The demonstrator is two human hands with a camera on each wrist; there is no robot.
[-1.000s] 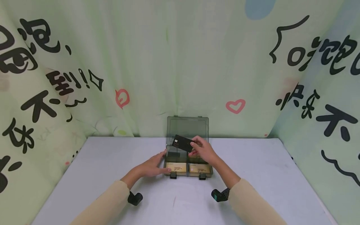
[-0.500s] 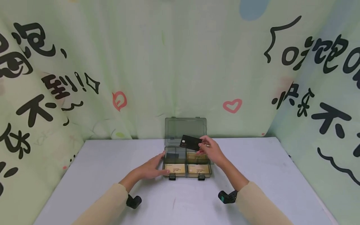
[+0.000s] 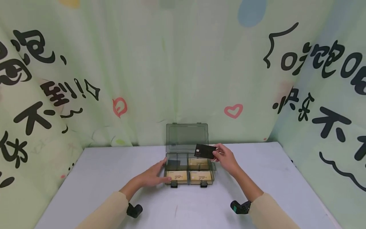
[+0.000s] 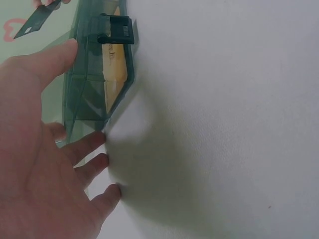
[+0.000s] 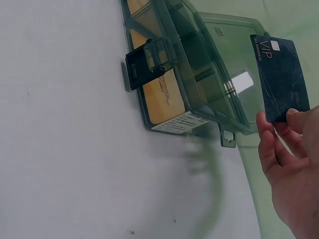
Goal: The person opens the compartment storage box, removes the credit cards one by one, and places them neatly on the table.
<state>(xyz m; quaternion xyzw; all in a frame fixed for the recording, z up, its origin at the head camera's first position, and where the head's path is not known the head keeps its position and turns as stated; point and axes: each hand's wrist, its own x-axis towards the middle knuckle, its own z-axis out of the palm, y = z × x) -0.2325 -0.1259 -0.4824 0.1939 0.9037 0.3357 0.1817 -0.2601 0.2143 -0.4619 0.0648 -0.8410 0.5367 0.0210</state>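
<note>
Loosely spread left hand [image 3: 152, 175] touching translucent plastic box [image 3: 183, 163], right hand [image 3: 227, 159] pinching flat rectangular black card [image 3: 204, 151]

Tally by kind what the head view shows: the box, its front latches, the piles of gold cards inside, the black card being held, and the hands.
Box: 1
Front latches: 2
Gold card piles: 3
Black card: 1
Hands: 2
Total: 9
</note>
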